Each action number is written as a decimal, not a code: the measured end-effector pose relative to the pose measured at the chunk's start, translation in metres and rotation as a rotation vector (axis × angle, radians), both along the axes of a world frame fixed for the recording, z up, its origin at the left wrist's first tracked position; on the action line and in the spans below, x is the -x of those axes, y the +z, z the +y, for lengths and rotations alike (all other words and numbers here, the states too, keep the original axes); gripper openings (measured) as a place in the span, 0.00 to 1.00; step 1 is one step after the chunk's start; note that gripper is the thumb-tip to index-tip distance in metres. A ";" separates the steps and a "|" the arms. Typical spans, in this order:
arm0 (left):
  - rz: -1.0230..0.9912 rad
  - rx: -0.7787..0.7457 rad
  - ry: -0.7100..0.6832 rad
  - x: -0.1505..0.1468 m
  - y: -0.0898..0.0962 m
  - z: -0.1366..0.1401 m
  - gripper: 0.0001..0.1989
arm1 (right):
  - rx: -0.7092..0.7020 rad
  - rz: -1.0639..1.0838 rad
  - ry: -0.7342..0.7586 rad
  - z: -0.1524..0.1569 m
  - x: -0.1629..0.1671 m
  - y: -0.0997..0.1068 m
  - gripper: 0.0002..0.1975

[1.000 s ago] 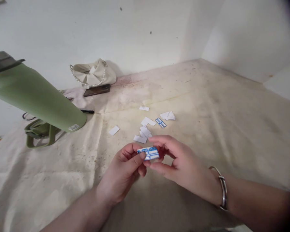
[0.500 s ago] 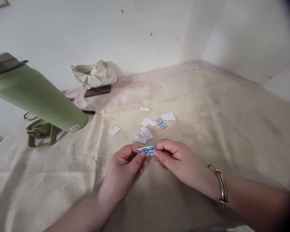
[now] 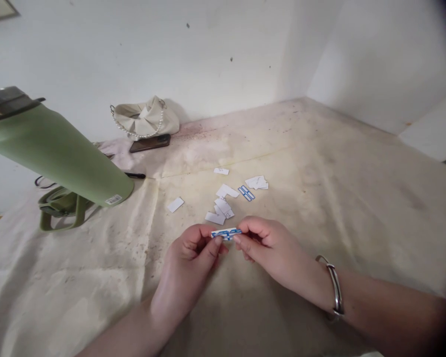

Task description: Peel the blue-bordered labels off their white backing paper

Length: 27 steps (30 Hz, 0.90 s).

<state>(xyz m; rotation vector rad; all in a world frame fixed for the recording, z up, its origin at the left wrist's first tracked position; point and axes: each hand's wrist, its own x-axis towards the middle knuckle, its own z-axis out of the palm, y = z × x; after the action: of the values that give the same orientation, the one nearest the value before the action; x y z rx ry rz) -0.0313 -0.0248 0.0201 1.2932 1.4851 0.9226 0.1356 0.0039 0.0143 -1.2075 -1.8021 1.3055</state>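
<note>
Between my two hands is a small white sticker sheet with blue-outlined labels [image 3: 227, 233]. My left hand [image 3: 195, 258] pinches its left end between thumb and fingers. At the other end, my right hand [image 3: 265, 243] grips it the same way, with a silver bangle [image 3: 334, 287] on that wrist. Just beyond the fingers lie several small white paper slips [image 3: 223, 206], some overlapping and some with handwriting. A blue-bordered label piece [image 3: 246, 193] rests beside them. To its right sits a little stack of slips [image 3: 257, 182]; single slips [image 3: 176, 205] lie farther left and back.
A tall green tumbler [image 3: 70, 153] leans in view at left, near a green lid with a carry loop [image 3: 61, 208] and a black pen [image 3: 136, 175]. Against the wall are a cream handbag [image 3: 144, 116] and a phone [image 3: 149, 143]. A creased beige cloth [image 3: 319, 198] covers the table.
Both hands keep their hold on the sticker sheet, which has tilted slightly. The whole view has shifted a little, with the slips otherwise lying as before.
</note>
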 end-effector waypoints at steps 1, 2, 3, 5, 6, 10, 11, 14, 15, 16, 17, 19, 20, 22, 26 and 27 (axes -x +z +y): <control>0.009 0.010 -0.003 0.000 -0.001 0.000 0.08 | 0.000 -0.004 -0.002 0.000 0.000 0.000 0.11; 0.020 0.016 -0.008 0.000 -0.001 0.000 0.08 | 0.005 -0.003 -0.001 0.000 0.001 -0.001 0.11; 0.028 0.017 -0.013 0.001 -0.002 0.000 0.08 | 0.014 -0.001 0.003 0.000 0.001 -0.001 0.11; 0.025 0.010 -0.019 0.001 -0.003 0.000 0.08 | 0.024 -0.009 0.012 0.000 0.001 -0.001 0.11; 0.019 0.005 -0.018 0.002 -0.003 0.001 0.08 | 0.009 -0.020 0.017 0.000 0.001 -0.001 0.11; -0.026 -0.033 0.016 0.005 -0.005 0.002 0.07 | -0.141 0.003 -0.021 0.010 -0.009 0.001 0.07; -0.049 -0.046 0.038 0.006 -0.005 0.002 0.07 | -0.176 0.013 -0.061 0.016 -0.013 0.002 0.07; -0.167 -0.066 0.144 0.010 -0.007 0.006 0.06 | -0.233 -0.066 -0.246 0.034 -0.024 -0.002 0.09; -0.209 -0.067 0.182 0.012 -0.007 0.008 0.07 | -0.247 -0.098 -0.286 0.039 -0.027 -0.004 0.09; -0.248 -0.068 0.220 0.014 -0.007 0.009 0.07 | -0.250 -0.130 -0.301 0.044 -0.028 -0.007 0.09; -0.281 -0.073 0.254 0.015 -0.007 0.011 0.07 | -0.258 -0.163 -0.313 0.047 -0.028 -0.011 0.09; -0.326 -0.079 0.299 0.019 -0.007 0.014 0.07 | -0.310 -0.239 -0.282 0.049 -0.024 -0.017 0.11; -0.342 -0.080 0.311 0.020 -0.007 0.016 0.07 | -0.352 -0.280 -0.244 0.048 -0.022 -0.019 0.12; -0.360 -0.075 0.313 0.023 -0.007 0.018 0.07 | -0.451 -0.359 -0.145 0.045 -0.016 -0.022 0.16; -0.374 -0.083 0.307 0.026 -0.009 0.020 0.08 | -0.593 -0.482 -0.034 0.042 -0.008 -0.022 0.22; -0.379 -0.079 0.311 0.026 -0.010 0.020 0.08 | -0.609 -0.498 -0.023 0.042 -0.007 -0.021 0.22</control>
<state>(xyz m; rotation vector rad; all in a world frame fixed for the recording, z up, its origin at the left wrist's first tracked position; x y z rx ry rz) -0.0575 -0.0045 0.0103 0.8890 1.3759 1.3582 0.1427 0.0459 -0.0066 -1.2449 -2.2853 0.3779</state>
